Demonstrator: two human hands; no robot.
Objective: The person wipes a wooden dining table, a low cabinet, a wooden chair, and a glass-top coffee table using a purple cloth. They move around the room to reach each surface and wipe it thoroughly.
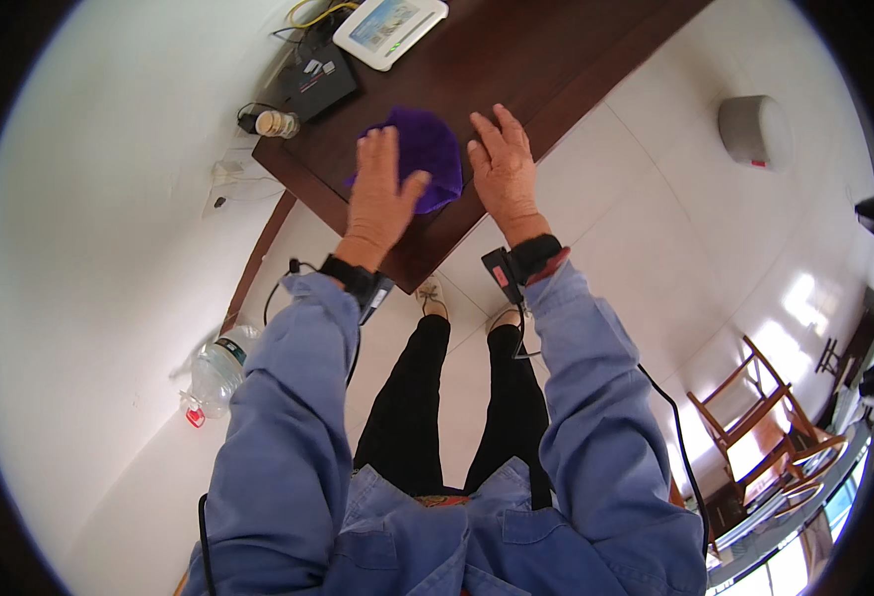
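Observation:
A purple cloth [433, 153] lies bunched on the corner of a dark wooden table [511, 67]. Over its left part is my left hand [381, 182], palm down with the thumb spread towards the middle of the cloth; whether it presses on the cloth or hovers cannot be told. To the right of the cloth, near the table's front edge, my right hand [504, 167] has its fingers apart and holds nothing. Both wrists wear black straps with small devices and cables.
Along the wall side of the table are a white tablet-like device [390, 30], a black box [318, 80] and a small lidded jar [277, 124]. A large clear plastic bottle [217, 372] rests on the floor at left. A grey stool [751, 132] and wooden chairs [761, 410] stand at right.

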